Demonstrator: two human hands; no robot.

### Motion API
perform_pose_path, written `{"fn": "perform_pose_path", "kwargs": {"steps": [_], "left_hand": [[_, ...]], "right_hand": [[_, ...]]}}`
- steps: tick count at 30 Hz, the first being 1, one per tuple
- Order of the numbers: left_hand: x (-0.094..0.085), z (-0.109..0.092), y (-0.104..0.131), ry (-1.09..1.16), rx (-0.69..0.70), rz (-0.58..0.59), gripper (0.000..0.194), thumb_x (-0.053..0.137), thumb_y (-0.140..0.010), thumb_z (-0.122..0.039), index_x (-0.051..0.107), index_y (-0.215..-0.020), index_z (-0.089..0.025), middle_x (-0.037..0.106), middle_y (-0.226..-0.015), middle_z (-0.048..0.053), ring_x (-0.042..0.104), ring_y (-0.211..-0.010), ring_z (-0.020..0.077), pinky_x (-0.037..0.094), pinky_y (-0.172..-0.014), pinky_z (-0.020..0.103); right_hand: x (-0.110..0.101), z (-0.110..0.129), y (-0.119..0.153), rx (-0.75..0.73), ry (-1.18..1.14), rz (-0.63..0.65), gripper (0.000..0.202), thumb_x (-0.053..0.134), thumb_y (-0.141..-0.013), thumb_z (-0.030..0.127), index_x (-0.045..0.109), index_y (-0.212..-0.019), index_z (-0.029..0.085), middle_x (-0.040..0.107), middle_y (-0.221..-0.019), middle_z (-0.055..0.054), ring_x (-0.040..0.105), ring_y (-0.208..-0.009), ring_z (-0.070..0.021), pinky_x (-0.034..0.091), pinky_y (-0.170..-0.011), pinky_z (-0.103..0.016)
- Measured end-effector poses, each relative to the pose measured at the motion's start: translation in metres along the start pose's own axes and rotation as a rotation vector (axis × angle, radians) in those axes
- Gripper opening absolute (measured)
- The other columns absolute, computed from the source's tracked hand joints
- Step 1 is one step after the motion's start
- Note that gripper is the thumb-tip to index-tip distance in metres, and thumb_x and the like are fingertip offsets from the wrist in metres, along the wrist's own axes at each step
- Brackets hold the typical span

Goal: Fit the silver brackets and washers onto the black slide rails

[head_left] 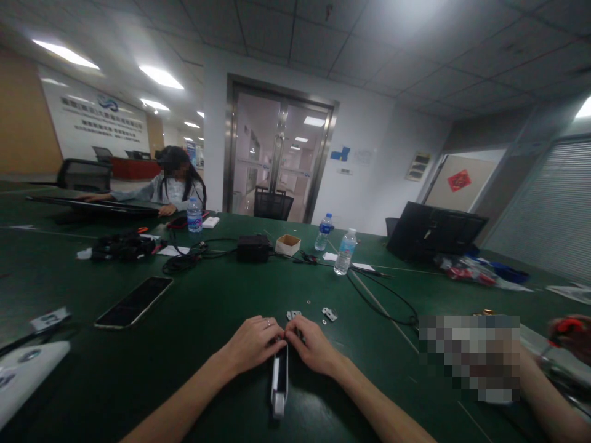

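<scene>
A narrow white and dark device (pixel 279 384) lies lengthwise on the green table, its near end pointing toward me. My left hand (pixel 255 346) is closed at its far end, thumb and fingers pressed together. Against the same end, my right hand (pixel 311 344) pinches from the other side, fingertips nearly meeting the left ones. Whatever small part may be between the fingertips is hidden. Just beyond my hands are a small metal piece (pixel 293 315), another metal piece (pixel 329 314) and a small ring (pixel 324 322).
A phone (pixel 134 302) lies at left. Bottles (pixel 345 251), a black box (pixel 254 248), an open carton (pixel 288 245) and cables stand farther back. Another person's arm (pixel 549 387) reaches in at right; a person sits across at left. A monitor (pixel 434 232) is at back right.
</scene>
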State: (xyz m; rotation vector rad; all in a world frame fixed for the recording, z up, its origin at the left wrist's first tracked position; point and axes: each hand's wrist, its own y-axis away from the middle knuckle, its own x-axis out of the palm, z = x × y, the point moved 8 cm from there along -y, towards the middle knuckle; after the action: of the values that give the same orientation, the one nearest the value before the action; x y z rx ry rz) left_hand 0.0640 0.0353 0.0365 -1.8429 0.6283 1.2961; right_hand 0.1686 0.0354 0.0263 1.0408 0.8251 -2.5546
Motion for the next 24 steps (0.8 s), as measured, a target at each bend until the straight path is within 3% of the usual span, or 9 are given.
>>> {"fn": "perform_pose_path", "kwargs": {"steps": [14, 24], "left_hand": [[-0.0025, 0.0006, 0.0002, -0.004, -0.016, -0.026, 0.01, 0.051, -0.088, -0.019, 0.06, -0.089, -0.018, 0.064, -0.086, 0.001, 0.057, -0.071, 0.0135, 0.041, -0.066, 0.025], [-0.0008, 0.0019, 0.0013, -0.015, 0.055, -0.132, 0.006, 0.058, -0.088, -0.021, 0.059, -0.092, -0.018, 0.065, -0.09, 0.0, 0.06, -0.075, 0.014, 0.042, -0.066, 0.025]], "right_hand": [[0.0002, 0.0045, -0.0001, -0.019, 0.01, 0.0, 0.008, 0.05, -0.089, 0.02, 0.054, -0.082, 0.019, 0.055, -0.078, -0.001, 0.05, -0.071, -0.0136, 0.041, -0.066, -0.025], [0.0005, 0.0008, -0.0009, -0.003, 0.012, -0.022, 0.011, 0.051, -0.088, 0.02, 0.052, -0.077, 0.018, 0.054, -0.075, -0.001, 0.048, -0.069, -0.0132, 0.038, -0.063, -0.024]]}}
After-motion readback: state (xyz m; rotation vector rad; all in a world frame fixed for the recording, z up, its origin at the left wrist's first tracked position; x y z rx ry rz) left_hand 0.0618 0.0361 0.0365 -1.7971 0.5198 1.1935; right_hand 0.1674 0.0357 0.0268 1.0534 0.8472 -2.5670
